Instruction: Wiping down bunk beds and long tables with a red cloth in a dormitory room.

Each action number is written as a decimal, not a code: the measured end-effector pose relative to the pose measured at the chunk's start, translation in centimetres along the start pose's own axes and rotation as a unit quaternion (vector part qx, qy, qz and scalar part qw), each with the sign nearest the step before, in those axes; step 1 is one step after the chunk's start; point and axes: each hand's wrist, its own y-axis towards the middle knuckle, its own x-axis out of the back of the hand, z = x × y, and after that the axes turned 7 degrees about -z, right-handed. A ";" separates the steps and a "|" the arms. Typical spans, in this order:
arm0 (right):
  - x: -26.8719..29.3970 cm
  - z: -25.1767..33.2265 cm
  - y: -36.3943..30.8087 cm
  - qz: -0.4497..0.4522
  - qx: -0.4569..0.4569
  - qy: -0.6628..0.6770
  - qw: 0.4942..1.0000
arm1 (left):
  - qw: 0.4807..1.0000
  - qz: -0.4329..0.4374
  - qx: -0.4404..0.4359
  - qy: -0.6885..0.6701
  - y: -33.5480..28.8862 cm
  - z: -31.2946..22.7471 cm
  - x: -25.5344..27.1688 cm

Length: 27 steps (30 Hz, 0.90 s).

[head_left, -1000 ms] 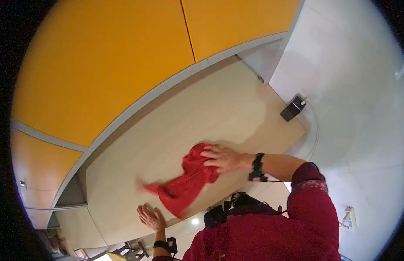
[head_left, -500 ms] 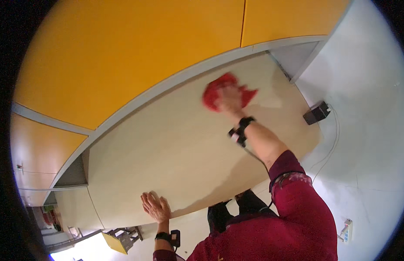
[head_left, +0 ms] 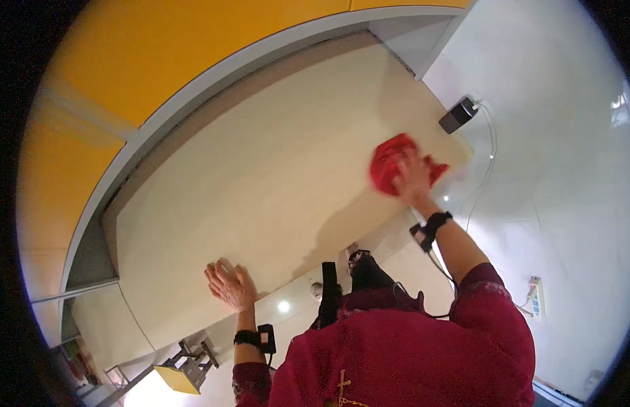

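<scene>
A crumpled red cloth point(head_left: 391, 165) lies on the pale wooden tabletop point(head_left: 261, 169), toward its right end and near edge. My right hand point(head_left: 414, 178) is on top of the cloth, holding it down against the surface; motion blurs the fingers a little. Folds of cloth stick out on both sides of the hand. My left hand point(head_left: 230, 285) rests palm down by the near edge of the tabletop, its fingers outstretched and nothing in it. Each wrist wears a black strap with a small device.
Yellow cabinets point(head_left: 193, 41) with a grey frame rise along the far side. A black box-shaped device point(head_left: 457, 115) with a white cable stands at the tabletop's right end, against a white wall point(head_left: 552, 136). A power strip point(head_left: 535, 298) is at lower right, a yellow-topped stool point(head_left: 178, 380) at lower left.
My right hand has swept the red cloth across the tabletop, to the right and nearer to me. My left hand stays flat by the near edge. The view has shifted.
</scene>
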 end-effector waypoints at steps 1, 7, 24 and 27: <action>-0.2 -2.4 0.2 -0.049 -0.079 -0.016 0.996 | 1.000 0.001 0.002 -0.007 -0.1 -0.3 -0.4; -2.5 3.7 1.2 -0.115 -0.225 -0.078 0.964 | 0.999 0.015 -0.009 -0.048 0.0 -0.1 -0.7; 2.4 21.8 -0.3 0.069 0.356 0.192 0.912 | 0.987 0.158 0.010 -0.013 -4.2 7.9 5.3; -0.9 15.1 8.9 -0.008 0.174 0.095 0.980 | 0.979 0.201 0.017 -0.018 -3.0 6.8 5.6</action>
